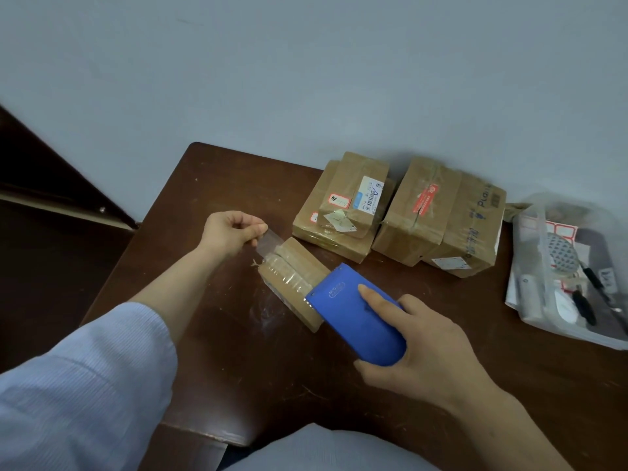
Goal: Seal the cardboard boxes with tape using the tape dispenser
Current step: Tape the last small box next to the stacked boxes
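Behind: taped boxes; rt, plastic bag

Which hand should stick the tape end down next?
Left, likely: the left hand pinches the clear tape end at the small brown cardboard box; the right hand holds the blue tape dispenser.

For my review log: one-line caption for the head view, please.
Left hand pinches the clear tape end while right hand holds the blue dispenser over a small cardboard box.

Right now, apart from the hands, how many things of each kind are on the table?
Cardboard boxes: 5 (two are stacked)
Tape dispenser: 1
Plastic bag: 1
Total: 7
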A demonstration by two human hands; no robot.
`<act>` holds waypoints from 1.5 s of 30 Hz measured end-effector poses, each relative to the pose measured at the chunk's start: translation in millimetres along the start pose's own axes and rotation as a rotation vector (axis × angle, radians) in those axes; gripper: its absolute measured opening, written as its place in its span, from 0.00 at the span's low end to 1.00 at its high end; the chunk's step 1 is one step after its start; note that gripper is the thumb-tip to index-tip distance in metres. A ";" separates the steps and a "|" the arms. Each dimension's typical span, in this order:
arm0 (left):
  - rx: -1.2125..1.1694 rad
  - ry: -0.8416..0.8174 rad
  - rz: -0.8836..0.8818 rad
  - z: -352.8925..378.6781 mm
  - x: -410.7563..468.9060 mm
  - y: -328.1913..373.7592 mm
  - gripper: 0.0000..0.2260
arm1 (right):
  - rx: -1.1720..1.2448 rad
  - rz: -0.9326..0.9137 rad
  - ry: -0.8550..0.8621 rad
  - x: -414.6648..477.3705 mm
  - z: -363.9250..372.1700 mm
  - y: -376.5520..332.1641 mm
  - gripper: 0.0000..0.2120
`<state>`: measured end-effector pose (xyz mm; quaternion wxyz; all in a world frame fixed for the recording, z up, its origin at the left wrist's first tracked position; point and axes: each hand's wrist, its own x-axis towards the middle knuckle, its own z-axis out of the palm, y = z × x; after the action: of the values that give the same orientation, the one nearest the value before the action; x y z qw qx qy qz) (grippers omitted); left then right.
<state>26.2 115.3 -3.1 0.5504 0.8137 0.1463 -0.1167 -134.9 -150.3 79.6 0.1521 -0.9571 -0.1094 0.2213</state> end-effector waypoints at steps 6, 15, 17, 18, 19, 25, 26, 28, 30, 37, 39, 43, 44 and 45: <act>0.041 -0.001 -0.020 4.6 5.5 -9.3 0.03 | -0.049 0.031 -0.053 6.0 2.5 -5.2 0.46; 0.077 -0.070 -0.079 30.9 2.9 -29.8 0.05 | -0.013 0.125 -0.117 14.9 1.5 -2.9 0.44; 0.051 -0.109 -0.110 36.0 2.8 -31.7 0.05 | 0.004 0.133 -0.121 17.3 0.5 0.6 0.44; 0.048 -0.129 -0.120 37.1 2.9 -30.6 0.04 | 0.012 0.133 -0.122 18.7 0.3 2.6 0.44; 0.045 -0.147 -0.121 37.5 3.9 -30.6 0.04 | 0.020 0.133 -0.127 19.6 0.7 4.5 0.44; 0.070 -0.278 -0.090 33.7 8.6 -33.3 0.06 | 0.040 0.124 -0.146 20.5 1.9 6.9 0.44; 0.076 -0.302 -0.102 31.7 9.5 -35.6 0.06 | 0.042 0.124 -0.148 20.6 2.1 6.9 0.44; 0.138 -0.316 -0.142 28.7 14.7 -42.5 0.02 | 0.050 0.128 -0.145 20.6 2.9 7.6 0.44; 0.234 -0.304 -0.214 27.3 18.8 -47.7 0.07 | 0.059 0.127 -0.143 20.9 3.9 7.2 0.44; 0.304 0.260 0.058 37.2 -8.5 -25.0 0.11 | 0.083 0.125 -0.128 23.5 5.2 9.2 0.44; 0.215 0.251 0.052 40.2 -20.1 -18.3 0.17 | 0.079 0.121 -0.127 23.1 6.4 9.2 0.44; 0.431 0.082 0.114 46.1 -33.7 -13.5 0.17 | 0.085 0.124 -0.114 22.9 7.0 9.0 0.44; 0.478 0.054 0.130 46.5 -34.3 -13.9 0.18 | 0.085 0.124 -0.112 22.4 7.2 8.9 0.44; 0.520 0.025 0.132 46.7 -33.8 -14.7 0.20 | 0.085 0.123 -0.111 22.1 7.4 8.5 0.44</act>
<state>-12.0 73.3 -21.0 0.3277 0.9368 0.0646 -0.1042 -117.7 -150.4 61.8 0.1721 -0.9410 -0.0492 0.2873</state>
